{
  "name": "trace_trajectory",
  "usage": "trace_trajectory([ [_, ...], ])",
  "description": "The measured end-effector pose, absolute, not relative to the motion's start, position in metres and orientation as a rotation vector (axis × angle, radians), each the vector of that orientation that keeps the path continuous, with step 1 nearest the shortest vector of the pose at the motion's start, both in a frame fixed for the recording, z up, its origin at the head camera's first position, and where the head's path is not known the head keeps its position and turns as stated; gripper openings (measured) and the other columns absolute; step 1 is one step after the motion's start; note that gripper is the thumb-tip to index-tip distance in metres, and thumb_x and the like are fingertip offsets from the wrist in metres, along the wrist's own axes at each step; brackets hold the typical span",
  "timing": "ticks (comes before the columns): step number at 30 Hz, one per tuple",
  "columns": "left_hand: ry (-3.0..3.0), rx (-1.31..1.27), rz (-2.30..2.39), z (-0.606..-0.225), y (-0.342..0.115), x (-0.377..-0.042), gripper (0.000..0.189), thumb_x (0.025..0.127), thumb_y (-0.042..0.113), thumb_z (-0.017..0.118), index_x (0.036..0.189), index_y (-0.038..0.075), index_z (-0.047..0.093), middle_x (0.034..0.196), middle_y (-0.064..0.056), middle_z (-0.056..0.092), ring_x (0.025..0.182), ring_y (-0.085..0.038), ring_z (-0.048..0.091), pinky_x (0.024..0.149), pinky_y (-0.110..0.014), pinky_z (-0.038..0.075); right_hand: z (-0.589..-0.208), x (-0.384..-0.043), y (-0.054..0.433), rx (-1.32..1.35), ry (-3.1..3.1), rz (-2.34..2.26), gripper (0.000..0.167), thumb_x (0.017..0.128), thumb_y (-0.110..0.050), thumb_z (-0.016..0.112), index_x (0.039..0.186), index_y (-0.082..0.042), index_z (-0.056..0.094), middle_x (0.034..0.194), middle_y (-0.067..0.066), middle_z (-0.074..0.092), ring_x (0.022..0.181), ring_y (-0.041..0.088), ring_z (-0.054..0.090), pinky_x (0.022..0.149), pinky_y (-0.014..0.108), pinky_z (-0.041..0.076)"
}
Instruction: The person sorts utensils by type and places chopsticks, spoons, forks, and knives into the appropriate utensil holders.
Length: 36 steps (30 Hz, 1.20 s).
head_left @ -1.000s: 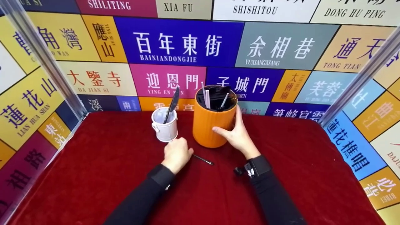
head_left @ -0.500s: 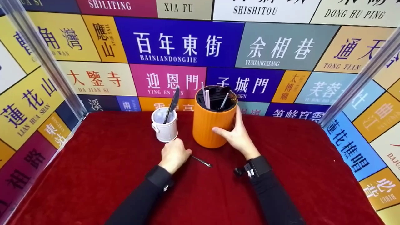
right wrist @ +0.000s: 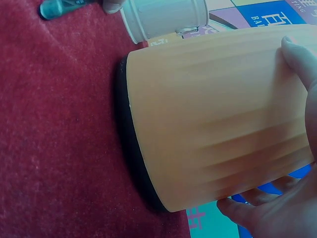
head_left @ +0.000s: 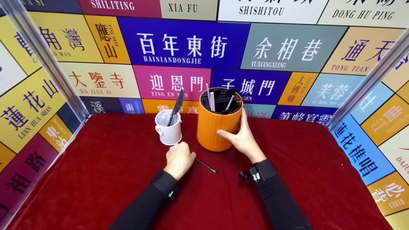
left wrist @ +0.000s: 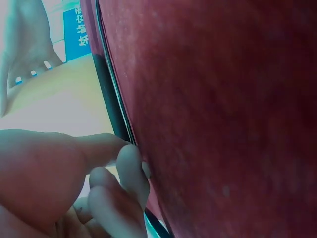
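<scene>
My left hand [head_left: 179, 159] pinches one end of a thin dark rod [head_left: 207, 165] close over the red cloth. The rod slants away to the right, toward the near side. In the left wrist view, thumb and finger [left wrist: 131, 166] meet at the rod [left wrist: 104, 37]. My right hand [head_left: 244, 139] grips the right side of an upright orange cylindrical holder [head_left: 214, 131], thumb in front and fingers behind. Several pale sticks [head_left: 211, 100] stand in its black interior. To its left is a small white bucket [head_left: 170, 134] with a dark knife [head_left: 176, 107] leaning in it.
A red cloth [head_left: 96, 179] covers the table. Panels with large printed signs [head_left: 182, 41] rise behind and at both sides, with metal posts [head_left: 48, 60] at the corners. The bucket stands just beyond my left hand.
My left hand has shifted slightly left and toward me, and the rod's far end has dropped a little nearer to me. The right hand, holder and bucket stay put.
</scene>
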<state>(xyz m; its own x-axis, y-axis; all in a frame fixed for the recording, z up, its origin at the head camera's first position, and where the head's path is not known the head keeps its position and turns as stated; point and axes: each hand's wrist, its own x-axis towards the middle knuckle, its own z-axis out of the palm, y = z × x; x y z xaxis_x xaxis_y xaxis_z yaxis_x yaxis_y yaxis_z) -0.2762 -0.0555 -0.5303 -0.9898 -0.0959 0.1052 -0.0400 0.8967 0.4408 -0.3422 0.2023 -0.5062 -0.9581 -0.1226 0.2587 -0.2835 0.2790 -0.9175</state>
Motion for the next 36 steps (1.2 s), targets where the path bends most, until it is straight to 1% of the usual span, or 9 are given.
trace_trajectory([
  [5,-2.924,0.072,-0.677,-0.531,-0.048,-0.276,0.03,0.091,0.031,0.087,0.084,0.004,0.077,0.092,-0.022,0.081,0.087,-0.044,0.08,0.075,-0.056,0.066,-0.507,-0.342,0.202,0.394,-2.39,1.785,0.132,0.087,-0.036,0.097,0.177,-0.043,0.0,0.185,-0.004,0.019,0.166,0.02,0.033,0.139,0.048,0.027],
  [9,-2.923,0.06,-0.7,-0.532,-0.046,-0.279,0.034,0.092,0.035,0.088,0.084,0.004,0.078,0.091,-0.021,0.081,0.086,-0.043,0.079,0.076,-0.056,0.066,-0.508,-0.343,0.203,0.394,-2.4,1.775,0.131,0.087,-0.039,0.096,0.176,-0.045,0.0,0.184,-0.003,0.021,0.165,0.021,0.036,0.139,0.049,0.028],
  [13,-2.964,0.081,-0.734,-0.532,-0.045,-0.282,0.036,0.09,0.038,0.089,0.09,0.003,0.08,0.096,-0.022,0.082,0.09,-0.043,0.08,0.078,-0.055,0.067,-0.508,-0.344,0.203,0.4,-2.399,1.764,0.131,0.086,-0.04,0.097,0.176,-0.044,0.001,0.185,-0.003,0.02,0.166,0.021,0.035,0.139,0.049,0.028],
  [18,-3.006,0.135,-0.795,-0.53,-0.045,-0.286,0.032,0.09,0.035,0.088,0.094,0.004,0.08,0.103,-0.022,0.083,0.097,-0.044,0.081,0.082,-0.056,0.067,-0.507,-0.344,0.202,0.398,-2.402,1.758,0.132,0.086,-0.041,0.097,0.177,-0.043,0.001,0.185,-0.003,0.02,0.165,0.022,0.036,0.138,0.05,0.029],
  [20,-3.01,0.138,-0.822,-0.529,-0.046,-0.287,0.03,0.089,0.033,0.087,0.093,0.004,0.079,0.102,-0.022,0.083,0.097,-0.044,0.081,0.082,-0.056,0.067,-0.507,-0.343,0.203,0.392,-2.405,1.759,0.132,0.086,-0.042,0.097,0.177,-0.044,0.001,0.185,-0.003,0.02,0.165,0.022,0.036,0.138,0.05,0.029],
  [26,-2.99,0.151,-0.903,-0.529,-0.047,-0.289,0.027,0.086,0.03,0.088,0.082,0.007,0.075,0.098,-0.022,0.082,0.095,-0.042,0.08,0.082,-0.055,0.066,-0.507,-0.342,0.203,0.389,-2.402,1.77,0.13,0.087,-0.041,0.096,0.176,-0.045,0.002,0.184,-0.003,0.023,0.165,0.022,0.036,0.138,0.05,0.03],
  [32,-2.971,0.163,-0.926,-0.528,-0.048,-0.288,0.025,0.085,0.029,0.086,0.077,0.009,0.073,0.096,-0.022,0.082,0.094,-0.043,0.079,0.083,-0.055,0.066,-0.506,-0.342,0.202,0.407,-2.383,1.772,0.131,0.086,-0.037,0.097,0.177,-0.04,0.003,0.182,0.0,0.026,0.164,0.02,0.038,0.138,0.048,0.03],
  [34,-2.962,0.178,-0.933,-0.527,-0.049,-0.287,0.025,0.085,0.029,0.085,0.077,0.008,0.073,0.097,-0.022,0.082,0.094,-0.043,0.079,0.084,-0.055,0.065,-0.505,-0.342,0.201,0.399,-2.391,1.776,0.132,0.087,-0.033,0.097,0.178,-0.037,0.002,0.183,0.002,0.024,0.165,0.022,0.035,0.139,0.048,0.028],
  [36,-2.953,0.19,-0.944,-0.527,-0.05,-0.287,0.025,0.086,0.029,0.084,0.076,0.009,0.072,0.098,-0.023,0.082,0.094,-0.044,0.079,0.084,-0.055,0.065,-0.504,-0.341,0.201,0.391,-2.398,1.771,0.132,0.087,-0.034,0.097,0.178,-0.037,0.001,0.184,0.001,0.022,0.166,0.021,0.033,0.139,0.048,0.026],
])
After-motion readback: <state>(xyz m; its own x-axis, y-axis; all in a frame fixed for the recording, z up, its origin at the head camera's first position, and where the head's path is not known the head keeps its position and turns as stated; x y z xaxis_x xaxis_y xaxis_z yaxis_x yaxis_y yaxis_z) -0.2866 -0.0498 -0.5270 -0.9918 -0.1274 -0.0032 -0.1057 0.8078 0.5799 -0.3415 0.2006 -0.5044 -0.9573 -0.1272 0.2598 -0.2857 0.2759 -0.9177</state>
